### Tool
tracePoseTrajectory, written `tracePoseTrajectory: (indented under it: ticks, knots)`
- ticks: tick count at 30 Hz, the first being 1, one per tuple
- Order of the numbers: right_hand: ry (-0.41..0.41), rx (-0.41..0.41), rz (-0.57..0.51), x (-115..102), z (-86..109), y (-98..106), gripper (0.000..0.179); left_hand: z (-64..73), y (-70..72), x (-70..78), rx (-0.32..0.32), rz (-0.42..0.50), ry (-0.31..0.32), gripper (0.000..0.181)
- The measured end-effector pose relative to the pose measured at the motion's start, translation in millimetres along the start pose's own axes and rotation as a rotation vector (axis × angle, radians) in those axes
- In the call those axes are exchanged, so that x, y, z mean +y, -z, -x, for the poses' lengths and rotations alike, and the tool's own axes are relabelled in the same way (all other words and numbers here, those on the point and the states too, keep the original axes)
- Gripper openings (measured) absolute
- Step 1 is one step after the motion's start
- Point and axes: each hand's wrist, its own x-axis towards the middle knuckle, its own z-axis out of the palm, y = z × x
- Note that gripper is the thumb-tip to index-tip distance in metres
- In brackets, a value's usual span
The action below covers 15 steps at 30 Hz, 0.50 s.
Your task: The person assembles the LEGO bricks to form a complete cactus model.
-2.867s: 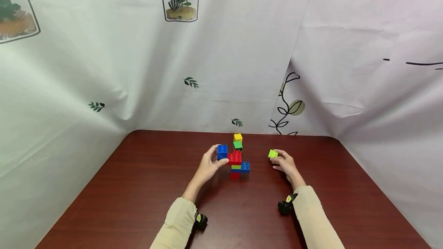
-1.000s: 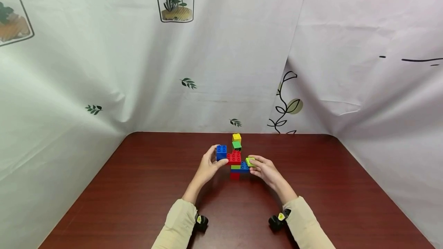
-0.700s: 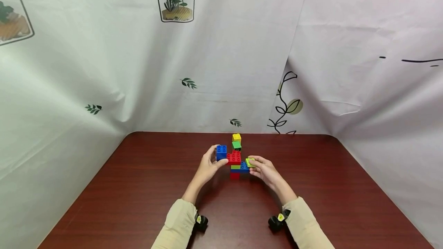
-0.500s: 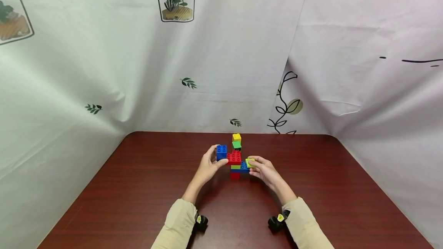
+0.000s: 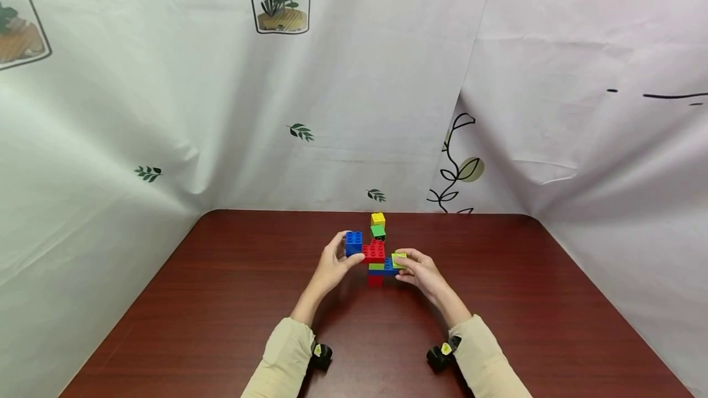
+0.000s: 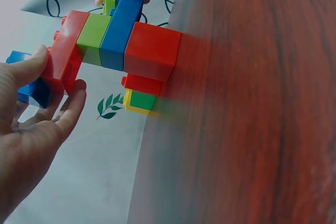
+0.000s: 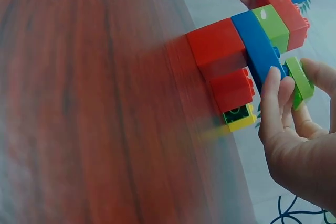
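A tower of toy building bricks stands on the table. A red base brick (image 6: 152, 51) carries a long blue brick (image 5: 389, 266), then a lime green brick (image 7: 272, 24), a red brick (image 5: 373, 252) and a blue brick (image 5: 354, 242) jutting left. My left hand (image 5: 332, 269) grips the tower's upper left end, thumb on the red brick and fingers around the blue one. My right hand (image 5: 423, 274) pinches a thin lime green brick (image 7: 299, 81) over the right end of the long blue brick, with other fingertips against that blue brick from below.
Close behind the tower lie a small red brick (image 7: 231, 90), a green brick (image 5: 378, 231) with its hollow underside showing in the right wrist view, and a yellow brick (image 5: 378, 218). The brown table (image 5: 221, 300) ends at a white printed curtain (image 5: 354, 78).
My right hand has carried the thin lime green brick leftward onto the long blue brick's end. Lately that brick has levelled slightly, and the right fingers have shifted a little. The left hand holds still.
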Motion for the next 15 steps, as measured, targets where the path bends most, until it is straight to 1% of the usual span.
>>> tracePoseTrajectory:
  ticks: [7, 8, 13, 15]
  knots:
    - [0.006, 0.023, -0.025, 4, -2.3, -2, 0.024, -0.8, -1.3, -0.3, 0.006, 0.017, 0.026, 0.048]
    - [0.005, 0.027, -0.031, 4, -2.2, -2, 0.023, -0.3, -1.1, 1.7, 0.001, 0.015, 0.031, 0.048]
    - [0.007, 0.032, -0.036, 4, -2.1, -3, 0.025, 8.3, 2.6, 28.1, -0.023, -0.013, 0.030, 0.044]
    - [0.012, 0.030, -0.020, 5, -2.7, -3, 0.028, 6.9, 2.3, 25.4, -0.018, -0.016, 0.026, 0.044]
